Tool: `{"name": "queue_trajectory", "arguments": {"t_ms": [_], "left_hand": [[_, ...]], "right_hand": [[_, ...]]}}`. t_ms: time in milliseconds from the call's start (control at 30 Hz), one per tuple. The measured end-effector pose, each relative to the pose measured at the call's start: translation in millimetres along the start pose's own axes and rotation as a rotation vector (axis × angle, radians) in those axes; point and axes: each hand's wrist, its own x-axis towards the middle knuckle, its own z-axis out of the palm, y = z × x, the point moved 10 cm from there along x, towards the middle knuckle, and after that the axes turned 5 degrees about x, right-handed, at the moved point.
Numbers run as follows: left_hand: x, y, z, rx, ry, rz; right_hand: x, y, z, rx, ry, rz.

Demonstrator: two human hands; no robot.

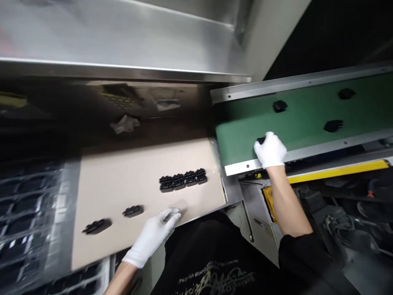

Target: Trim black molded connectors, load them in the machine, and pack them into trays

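In a white glove, my right hand (270, 150) is over the near end of the green conveyor belt (242, 131). Its fingers are closed around a small black part (261, 140), mostly hidden by the glove. My left hand (158, 231), also gloved in white, hovers by the front edge of the beige work board (123, 172); thumb and forefinger are slightly apart with nothing seen between them. Beyond it, several black plastic parts (183, 180) stand side by side in a row. Two single black parts, one nearer (133, 210) and one farther left (97, 226), lie on the board.
More black parts (280, 106) lie spaced along the belt, which has metal side rails (307, 152). Compartment trays (27, 217) holding dark pieces stand at the left. A metal ledge (123, 67) runs above the board. Crumpled white material (125, 124) lies behind it.
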Motion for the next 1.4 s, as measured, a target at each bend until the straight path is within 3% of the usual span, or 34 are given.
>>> {"name": "queue_trajectory", "arguments": {"t_ms": [100,233,300,367,400,467,533,600,667,733,833,900,967,1033,1100,1167,1233,1333,1400], "left_hand": [[7,44,5.2,-0.001,0.031,0.037],[17,142,-9.5,0.03,0.095,0.211],[31,212,-22.8,0.036,0.165,0.349],[52,297,-31.9,0.074,0.261,0.546],[65,343,-30.7,0.115,0.304,0.658],[102,428,-9.7,0.298,0.326,0.791],[149,499,24.2,0.492,0.304,0.797],[192,554,57.1,0.63,0.281,0.74],[224,591,80.2,0.649,0.255,0.675],[241,614,91.3,0.515,0.209,0.66],[233,618,90.9,0.218,0.11,0.712],[202,597,85.1,-0.008,0.016,0.765],[151,555,79.4,-0.313,-0.114,0.785],[87,498,80.7,-0.715,-0.294,0.743],[26,439,89.0,-0.958,-0.356,0.644],[-22,392,99.5,-1.061,-0.318,0.562],[-49,358,100.6,-1.103,-0.191,0.52],[-65,319,81.0,-1.112,0.065,0.502],[-72,298,63.2,-1.091,0.203,0.518]], "right_hand": [[4,-4,1,-0.013,0.001,-0.098],[5,4,-3,0.232,-0.026,-0.153],[-3,15,-15,0.569,-0.037,-0.169],[-21,34,-32,0.987,-0.041,-0.163],[-34,46,-38,1.179,-0.049,-0.144],[-70,74,-39,1.46,-0.094,-0.054],[-116,103,-19,1.616,-0.167,0.114],[-169,133,18,1.731,-0.217,0.342],[-224,162,60,1.854,-0.221,0.584],[-274,184,99,1.988,-0.217,0.799],[-318,201,131,2.123,-0.238,0.96],[-312,207,129,2.161,-0.236,0.915],[-279,209,110,2.197,-0.203,0.767],[-230,206,80,2.214,-0.163,0.556],[-180,189,47,2.193,-0.147,0.314],[-145,157,17,2.157,-0.18,0.07],[-131,116,-4,2.131,-0.251,-0.134],[-141,64,-18,2.075,-0.349,-0.31],[-154,42,-21,2.011,-0.379,-0.354]]}}
